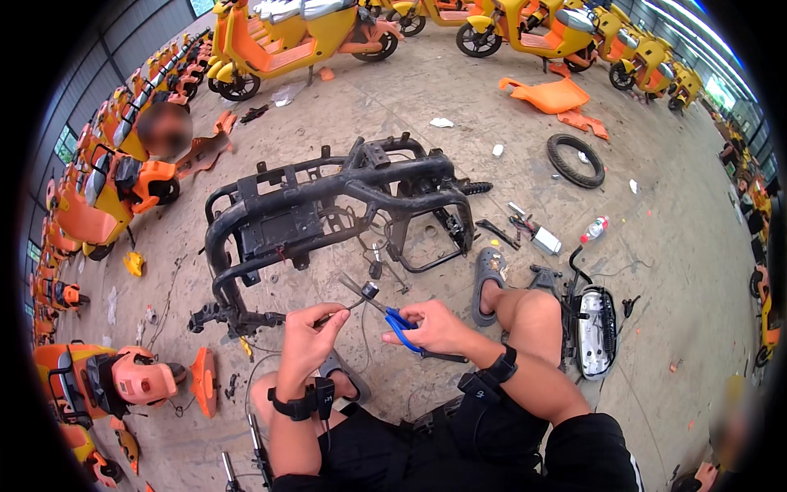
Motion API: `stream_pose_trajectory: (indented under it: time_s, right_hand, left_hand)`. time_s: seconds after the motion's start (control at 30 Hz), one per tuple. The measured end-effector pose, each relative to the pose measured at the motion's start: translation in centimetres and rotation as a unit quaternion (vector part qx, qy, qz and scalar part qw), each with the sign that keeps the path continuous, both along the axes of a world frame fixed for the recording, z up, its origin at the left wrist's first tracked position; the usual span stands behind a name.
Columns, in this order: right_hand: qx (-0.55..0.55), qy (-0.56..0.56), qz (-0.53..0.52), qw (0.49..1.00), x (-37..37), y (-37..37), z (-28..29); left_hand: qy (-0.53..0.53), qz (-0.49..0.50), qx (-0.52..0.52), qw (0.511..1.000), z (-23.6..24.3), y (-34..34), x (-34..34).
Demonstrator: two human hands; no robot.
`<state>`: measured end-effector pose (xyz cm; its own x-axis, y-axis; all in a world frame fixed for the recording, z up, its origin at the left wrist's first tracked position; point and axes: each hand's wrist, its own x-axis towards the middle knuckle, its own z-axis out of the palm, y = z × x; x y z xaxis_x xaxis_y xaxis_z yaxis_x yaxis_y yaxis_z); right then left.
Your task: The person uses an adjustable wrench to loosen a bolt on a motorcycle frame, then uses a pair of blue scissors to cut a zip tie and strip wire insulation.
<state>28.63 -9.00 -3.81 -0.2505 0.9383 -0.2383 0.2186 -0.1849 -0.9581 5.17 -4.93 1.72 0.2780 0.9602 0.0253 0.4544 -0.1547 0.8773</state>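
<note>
My left hand (313, 338) pinches a thin dark cable in front of me, with a small black cylindrical part (370, 290) near the cable's end. My right hand (433, 328) is closed around the blue handles of a pair of scissors (398, 328). Their metal blades point up and left and meet the cable beside the black part; whether they cut into it I cannot tell. Just beyond both hands, a bare black scooter frame (283, 209) lies on the concrete floor, some loose wires hanging from it.
A tyre (561, 148), an orange body panel (545, 94), a small silver box (546, 240) and a bottle (594, 228) lie to the right. By my right knee rests a black and silver scooter part (597, 332). Rows of yellow and orange scooters (299, 41) stand around.
</note>
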Motion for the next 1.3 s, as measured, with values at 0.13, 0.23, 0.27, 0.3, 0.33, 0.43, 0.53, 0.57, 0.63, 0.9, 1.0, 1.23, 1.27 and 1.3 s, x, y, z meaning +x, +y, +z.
stream_pose_trajectory:
  time_s: [0.13, 0.23, 0.27, 0.3, 0.33, 0.43, 0.53, 0.57, 0.63, 0.9, 1.0, 1.23, 1.27, 1.3]
  right_hand:
    - [-0.032, 0.064, -0.061, 0.996, 0.0, 0.1, -0.6]
    - [0.023, 0.006, -0.038, 0.999, -1.1, 0.5, -1.1]
    - [0.079, 0.016, -0.064, 0.995, -1.4, 0.4, -2.5]
    - [0.073, -0.010, -0.063, 0.995, -1.1, 0.4, -2.2]
    - [0.067, -0.024, -0.048, 0.996, -1.2, 0.3, -1.5]
    - [0.073, -0.025, -0.070, 0.995, -0.6, -0.1, -2.3]
    - [-0.110, 0.086, -0.020, 0.990, 0.6, -0.7, 0.8]
    - [-0.114, 0.108, -0.028, 0.987, 0.1, -0.7, 0.5]
    - [-0.122, 0.149, -0.036, 0.981, -0.7, -0.3, -0.6]
    - [-0.070, 0.073, -0.012, 0.995, -0.1, 0.3, -1.7]
    - [-0.089, 0.045, 0.001, 0.995, -0.5, 0.1, -0.8]
    - [-0.102, 0.036, -0.004, 0.994, 0.1, -0.1, -1.2]
    - [-0.090, 0.043, -0.007, 0.995, 0.0, -0.1, -1.2]
    - [-0.077, 0.043, -0.021, 0.996, 0.3, -0.3, -1.0]
  left_hand:
    - [0.026, -0.022, 0.055, 0.998, 0.1, 0.1, 2.2]
    - [0.018, -0.014, 0.094, 0.995, -2.4, 0.2, 1.1]
    - [0.010, -0.010, 0.086, 0.996, -3.1, 0.5, 1.2]
    - [-0.002, 0.000, 0.035, 0.999, -3.4, 0.9, 1.6]
    - [0.005, 0.018, 0.052, 0.998, -4.6, 1.2, 1.1]
    - [0.008, 0.011, 0.051, 0.999, -3.6, 1.2, 3.2]
    - [0.028, -0.010, 0.064, 0.998, -3.1, 0.7, 3.9]
    - [0.034, -0.021, 0.079, 0.996, -3.1, 0.6, 3.7]
    - [0.039, -0.034, 0.096, 0.994, -3.1, 0.6, 3.7]
    - [0.055, -0.020, 0.141, 0.988, -1.4, 0.9, 3.9]
    - [0.045, -0.019, 0.132, 0.990, -1.0, 0.3, 3.0]
    - [0.038, -0.037, 0.128, 0.990, -1.0, 0.4, 3.2]
    - [0.053, -0.029, 0.134, 0.989, -1.1, 0.5, 3.3]
    - [0.059, -0.031, 0.142, 0.988, -1.3, 0.5, 3.3]
